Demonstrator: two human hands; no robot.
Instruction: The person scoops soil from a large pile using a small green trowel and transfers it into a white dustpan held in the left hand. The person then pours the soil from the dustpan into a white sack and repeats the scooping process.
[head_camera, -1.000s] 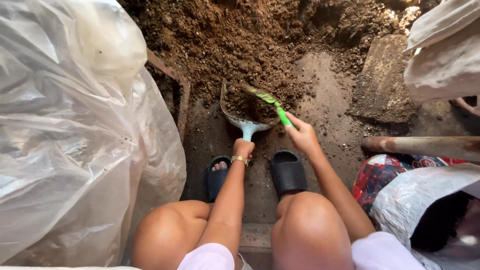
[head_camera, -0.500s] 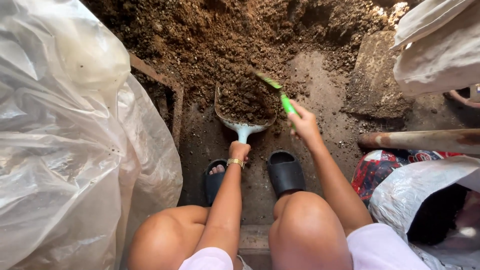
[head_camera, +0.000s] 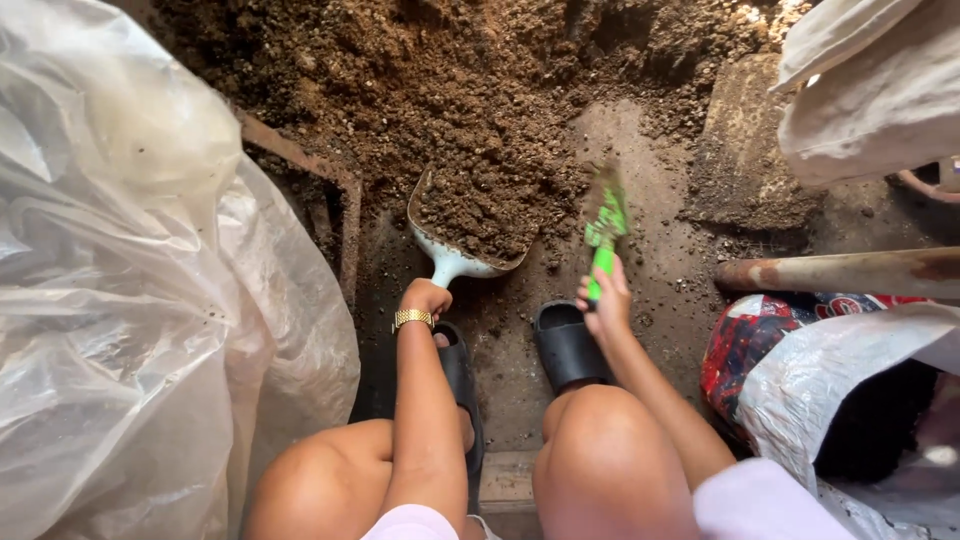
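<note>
Our left hand (head_camera: 425, 297) grips the white scoop (head_camera: 462, 232), already heaped with soil (nearly full) at the near edge of the soil pile (head_camera: 420, 80); our right hand (head_camera: 605, 300) clasps the green trowel (head_camera: 605, 225) just right of it.

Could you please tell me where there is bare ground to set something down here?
A bare patch of dirt floor lies between the green hand trowel and the rusty metal pipe. Left is crowded by the big clear plastic sack; ahead lies the brown soil heap.
</note>
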